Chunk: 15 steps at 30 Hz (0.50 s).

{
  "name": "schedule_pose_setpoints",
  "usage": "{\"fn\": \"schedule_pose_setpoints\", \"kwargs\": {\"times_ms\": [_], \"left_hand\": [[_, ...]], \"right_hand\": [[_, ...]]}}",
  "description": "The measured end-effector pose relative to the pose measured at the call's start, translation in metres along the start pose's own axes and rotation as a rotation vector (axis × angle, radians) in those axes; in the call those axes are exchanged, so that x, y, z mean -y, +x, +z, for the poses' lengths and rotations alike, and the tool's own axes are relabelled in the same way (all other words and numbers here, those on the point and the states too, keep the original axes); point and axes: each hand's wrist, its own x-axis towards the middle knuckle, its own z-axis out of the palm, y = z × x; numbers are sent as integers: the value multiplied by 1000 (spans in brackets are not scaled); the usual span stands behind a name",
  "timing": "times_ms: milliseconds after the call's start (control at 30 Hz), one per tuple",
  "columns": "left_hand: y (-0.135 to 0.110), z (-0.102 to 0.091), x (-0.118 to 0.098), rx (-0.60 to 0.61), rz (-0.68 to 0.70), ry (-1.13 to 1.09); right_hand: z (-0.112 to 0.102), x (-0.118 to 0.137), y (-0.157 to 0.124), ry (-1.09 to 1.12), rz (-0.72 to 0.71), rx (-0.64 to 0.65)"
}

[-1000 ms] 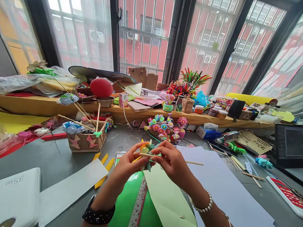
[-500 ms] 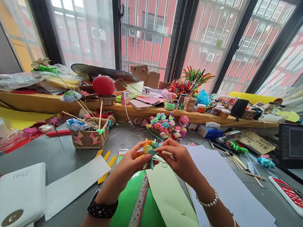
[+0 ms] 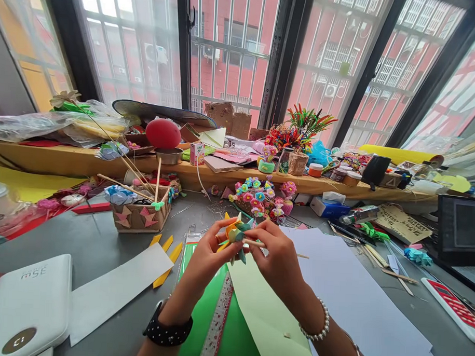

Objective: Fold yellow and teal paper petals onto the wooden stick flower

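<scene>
Fingers of my left hand (image 3: 208, 248) are wrapped round a folded paper flower (image 3: 235, 233) with orange, yellow and blue-green petals. My right hand (image 3: 274, 252) pinches a thin wooden stick (image 3: 254, 243); its near end meets the flower's blue-green side, and its other end pokes out to the right past the hand. Part of the flower is hidden by my fingers. Below the hands lie a light green paper sheet (image 3: 267, 314), a patterned ruler (image 3: 218, 317) and a bright green sheet (image 3: 196, 301).
White paper (image 3: 358, 291) spreads to the right. At left are a white power bank (image 3: 30, 300), a grey-white strip (image 3: 120, 288) and yellow paper strips (image 3: 168, 266). A cardboard box (image 3: 140, 219) with sticks stands behind. A red-and-white calculator (image 3: 451, 305) and a laptop (image 3: 461, 227) sit at far right.
My right hand has turned, and the stick now points at the flower, its far end showing right of the hand. The flower has tilted slightly in my left hand.
</scene>
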Motion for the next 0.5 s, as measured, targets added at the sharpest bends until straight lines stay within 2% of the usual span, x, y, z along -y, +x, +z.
{"fn": "schedule_pose_setpoints", "kwargs": {"times_ms": [200, 300, 367, 433, 500], "left_hand": [[1, 1, 1, -53, 52, 20], [2, 0, 1, -58, 58, 25], [2, -1, 0, -60, 55, 18], [2, -2, -1, -64, 42, 10], [1, -2, -3, -68, 28, 14]], "right_hand": [[8, -5, -1, -42, -65, -34], [1, -5, 1, -15, -83, 24], [-6, -3, 2, 31, -70, 112], [-13, -1, 2, 112, -7, 118], [-16, 1, 2, 186, -22, 115]]}}
